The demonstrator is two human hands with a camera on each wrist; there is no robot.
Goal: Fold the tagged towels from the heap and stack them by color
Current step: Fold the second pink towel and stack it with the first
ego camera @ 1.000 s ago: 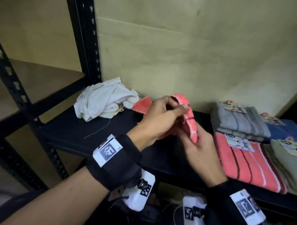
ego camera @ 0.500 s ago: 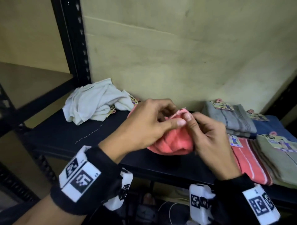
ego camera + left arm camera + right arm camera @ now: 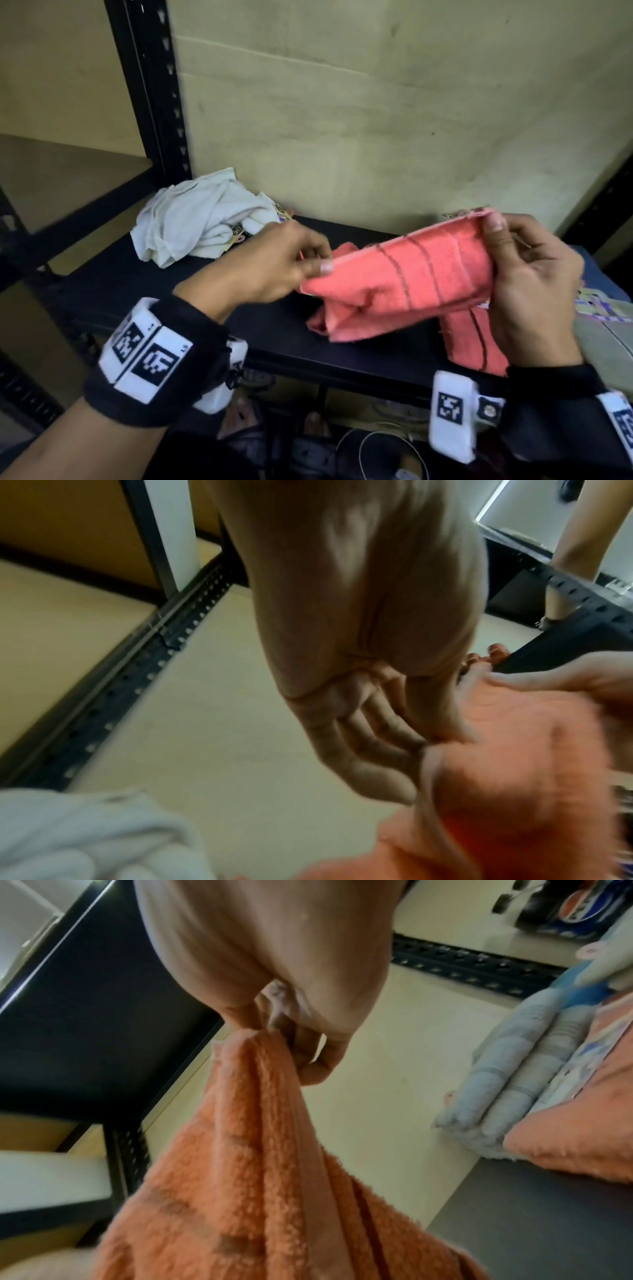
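The left hand [image 3: 270, 263] and right hand [image 3: 527, 284] each pinched one end of the upper hem of the coral towel [image 3: 411, 284], held above the shelf [image 3: 144, 291] near its front edge; soft, light and limp, it was best gripped at the corners.

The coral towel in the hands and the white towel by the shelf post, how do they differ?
The coral towel is dark-striped; the white towel looks plain. The coral towel is stretched between the left hand and right hand; the white towel lies crumpled on the black shelf. Both are unfolded.
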